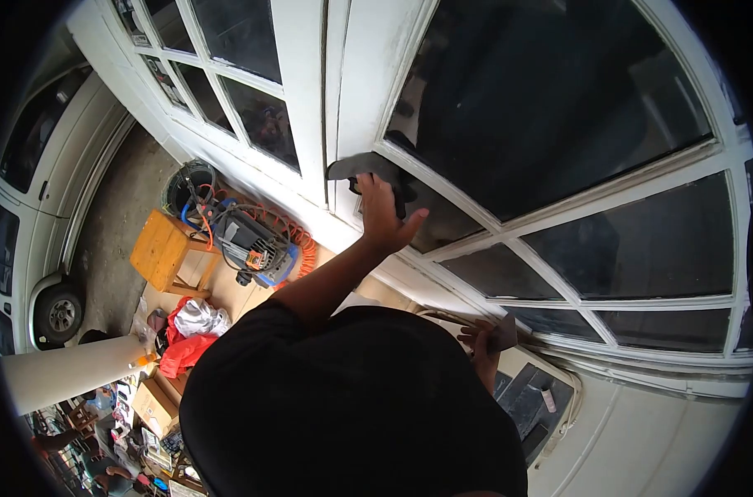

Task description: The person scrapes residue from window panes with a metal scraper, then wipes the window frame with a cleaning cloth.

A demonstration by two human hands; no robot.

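Note:
My left hand (383, 217) reaches up to the white door frame (356, 108), its fingers bent over a flat grey piece (361, 165) with a rounded end and its thumb sticking out. A black part shows beside those fingers; the palm side is hidden. Lower down on the right, my right hand (480, 341) grips a small brownish-grey rectangular sheet (504, 332), close to the lower rail of the glazed panel. Dark glass panes (550, 108) in white bars fill the space between and above the hands.
On the floor at left stand a pressure washer (256, 240) with a coiled orange hose (308, 253), a wooden stool (163, 248) and a dark bucket (186, 184). Red cloth (184, 354) and clutter lie behind. A van (49, 199) is parked beyond. A white lidded case (571, 377) sits lower right.

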